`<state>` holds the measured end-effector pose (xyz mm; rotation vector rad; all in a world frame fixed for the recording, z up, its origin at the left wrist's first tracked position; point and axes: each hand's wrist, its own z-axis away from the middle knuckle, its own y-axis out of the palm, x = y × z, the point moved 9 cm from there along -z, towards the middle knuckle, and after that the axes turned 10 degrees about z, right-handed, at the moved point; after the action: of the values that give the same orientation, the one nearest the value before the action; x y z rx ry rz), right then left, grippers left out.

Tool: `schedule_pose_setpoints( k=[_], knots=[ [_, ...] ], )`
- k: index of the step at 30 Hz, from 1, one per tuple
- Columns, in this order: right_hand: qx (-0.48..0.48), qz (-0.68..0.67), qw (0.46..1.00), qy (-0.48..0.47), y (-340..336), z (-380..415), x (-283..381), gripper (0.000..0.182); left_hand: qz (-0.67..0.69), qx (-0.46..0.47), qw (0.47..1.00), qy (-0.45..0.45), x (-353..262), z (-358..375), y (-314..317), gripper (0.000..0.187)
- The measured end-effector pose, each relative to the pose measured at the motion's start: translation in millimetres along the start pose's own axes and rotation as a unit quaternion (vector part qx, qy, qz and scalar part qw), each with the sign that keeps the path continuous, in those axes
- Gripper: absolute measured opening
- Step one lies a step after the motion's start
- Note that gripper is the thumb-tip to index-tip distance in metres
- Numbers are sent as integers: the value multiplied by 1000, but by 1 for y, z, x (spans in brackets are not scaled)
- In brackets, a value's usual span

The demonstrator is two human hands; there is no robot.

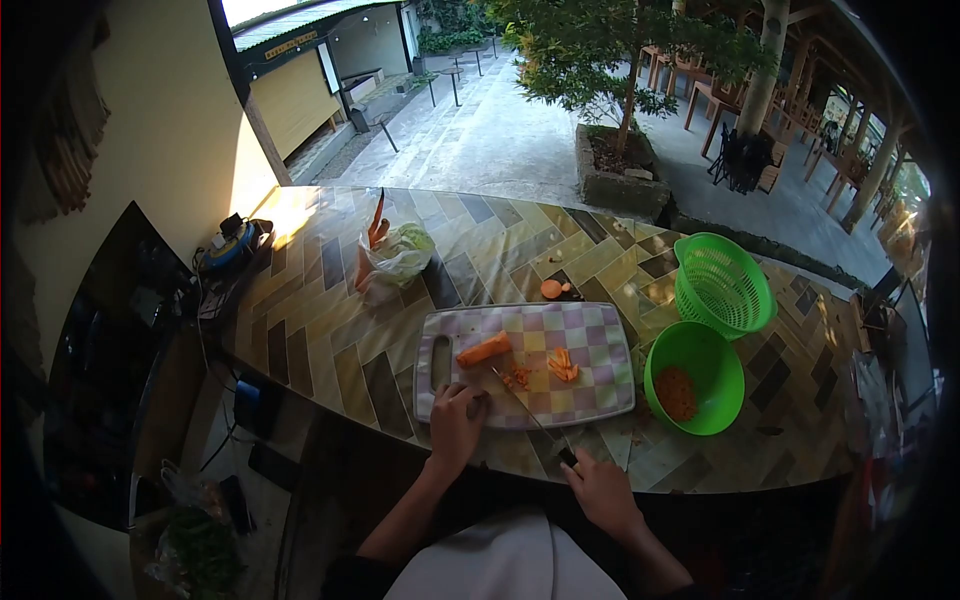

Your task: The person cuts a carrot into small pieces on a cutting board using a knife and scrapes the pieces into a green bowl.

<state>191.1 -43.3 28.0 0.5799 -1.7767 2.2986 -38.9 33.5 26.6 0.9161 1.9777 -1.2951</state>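
My right hand (600,490) grips the dark handle of a knife (530,415), whose blade slants up and left over the chopping board (590,405). My left hand (458,412) rests at the board's lower left with its fingers curled; what they hold, if anything, I cannot make out. Just beyond it lies a thick piece of carrot (484,349). Small chopped carrot bits (517,378) lie near the knife tip, and a little pile of carrot sticks (563,366) sits farther right on the checked board.
A green bowl (722,375) with shredded carrot (676,393) stands right of the board, a green colander (755,290) behind it. Carrot ends (552,288) lie past the board. At the back left, a plastic bag (402,252) holds a pale green vegetable, with carrots (377,228) alongside.
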Motion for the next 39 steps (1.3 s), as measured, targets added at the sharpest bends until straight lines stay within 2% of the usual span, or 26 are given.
schedule_pose_setpoints(
  k=[4,7,10,13,14,17,20,23,26,29,32,35,38,39],
  knots=[
    [-32,-14,999,12,-10,9,-11,29,-15,-18,998,49,-10,-14,7,15],
    [-64,-17,998,21,-20,17,-12,29,44,1,995,94,-6,-25,20,16],
    [-102,-25,994,29,-27,24,-19,29,130,-44,990,10,-1,-30,14,21],
    [-121,-23,992,40,-31,29,-26,29,177,-99,979,-31,-10,-32,1,24],
    [-124,-19,991,45,-32,31,-27,28,188,-79,978,-51,-13,-34,4,28],
    [-137,-10,990,37,-35,34,-27,28,70,-6,992,106,-44,-39,15,33],
    [-124,-3,991,44,-36,37,-26,27,122,43,992,12,-29,-42,33,33],
    [-128,15,991,28,-36,40,-24,29,69,27,996,49,-30,-46,34,27],
    [-120,8,992,25,-36,43,-25,29,107,37,994,-3,-7,-51,44,22],
    [-100,-32,994,42,-38,47,-32,30,61,14,997,34,-9,-57,39,18],
    [-73,-119,988,66,-36,50,-45,33,72,-25,996,51,-24,-62,28,18],
    [-68,-163,979,103,-32,51,-61,35,131,0,988,77,-40,-64,35,18],
    [-120,-183,971,93,-41,50,-64,34,116,145,977,108,-51,-63,69,22],
    [-123,-189,969,99,-43,51,-64,34,112,156,973,129,-56,-64,76,23]
  ],
)
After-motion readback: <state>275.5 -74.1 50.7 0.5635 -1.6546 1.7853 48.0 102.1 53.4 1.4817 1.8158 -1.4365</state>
